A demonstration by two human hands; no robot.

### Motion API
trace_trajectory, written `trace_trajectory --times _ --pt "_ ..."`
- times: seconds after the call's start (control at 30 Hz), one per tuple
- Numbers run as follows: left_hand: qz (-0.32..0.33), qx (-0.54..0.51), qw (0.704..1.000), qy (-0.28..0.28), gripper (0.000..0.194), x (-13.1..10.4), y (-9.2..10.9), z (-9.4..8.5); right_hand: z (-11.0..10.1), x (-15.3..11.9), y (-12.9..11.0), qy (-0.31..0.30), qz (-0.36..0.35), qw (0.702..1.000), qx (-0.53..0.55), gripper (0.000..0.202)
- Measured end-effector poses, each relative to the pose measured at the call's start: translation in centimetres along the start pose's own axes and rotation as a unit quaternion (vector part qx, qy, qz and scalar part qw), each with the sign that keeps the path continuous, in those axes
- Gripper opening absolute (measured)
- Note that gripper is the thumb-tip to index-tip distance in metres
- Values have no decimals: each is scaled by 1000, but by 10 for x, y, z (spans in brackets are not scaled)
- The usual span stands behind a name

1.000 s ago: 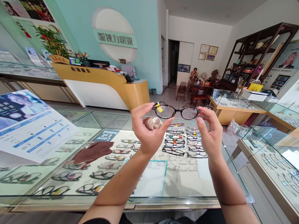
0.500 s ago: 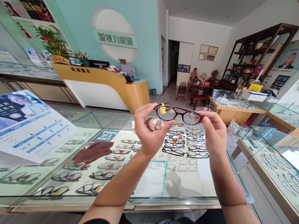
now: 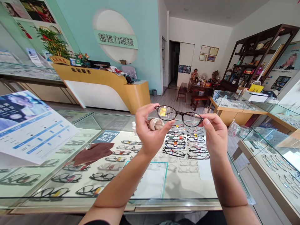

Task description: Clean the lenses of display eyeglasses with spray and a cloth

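A pair of dark-rimmed eyeglasses [image 3: 179,113] is held up above the glass counter, its front facing me. My left hand [image 3: 150,128] grips the left end of the frame between thumb and fingers. At the opposite end, my right hand [image 3: 215,128] pinches the frame by the hinge. A yellow sticker shows on the left lens. Beyond my left palm sits a crumpled beige and brown cloth [image 3: 156,124], partly hidden; I cannot tell if the hand touches it. Below the glasses, two columns of eyeglasses [image 3: 174,144] lie in rows.
A brown cloth [image 3: 93,153] lies on the glass display counter [image 3: 145,202]. A standing calendar [image 3: 35,131] is at the left, and a small white bottle [image 3: 134,127] stands behind my left hand. More showcases [image 3: 269,150] line the right. A person [image 3: 194,74] sits far back.
The eyeglasses have tilted so that their lenses face me more squarely and the temples show less. Both hands keep their hold in nearly the same place.
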State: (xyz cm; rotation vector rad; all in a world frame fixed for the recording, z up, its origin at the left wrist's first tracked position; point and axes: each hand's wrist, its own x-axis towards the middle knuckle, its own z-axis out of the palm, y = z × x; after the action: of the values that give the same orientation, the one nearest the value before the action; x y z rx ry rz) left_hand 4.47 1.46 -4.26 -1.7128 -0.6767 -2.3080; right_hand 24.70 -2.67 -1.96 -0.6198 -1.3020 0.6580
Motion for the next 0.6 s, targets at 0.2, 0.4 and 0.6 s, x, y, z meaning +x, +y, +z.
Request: trace_trajectory --times 0.2,0.4,0.6 --pt "-43 -27 999 -12 61 -3 0 1 0 -1 -1 -5 -10 1000 19 15" --pt "-54 -26 998 -10 62 -2 2 2 1 -2 0 3 -4 999 38 11" --pt "-104 -81 991 -14 62 3 15 -1 3 -3 -1 5 1 1000 7 14"
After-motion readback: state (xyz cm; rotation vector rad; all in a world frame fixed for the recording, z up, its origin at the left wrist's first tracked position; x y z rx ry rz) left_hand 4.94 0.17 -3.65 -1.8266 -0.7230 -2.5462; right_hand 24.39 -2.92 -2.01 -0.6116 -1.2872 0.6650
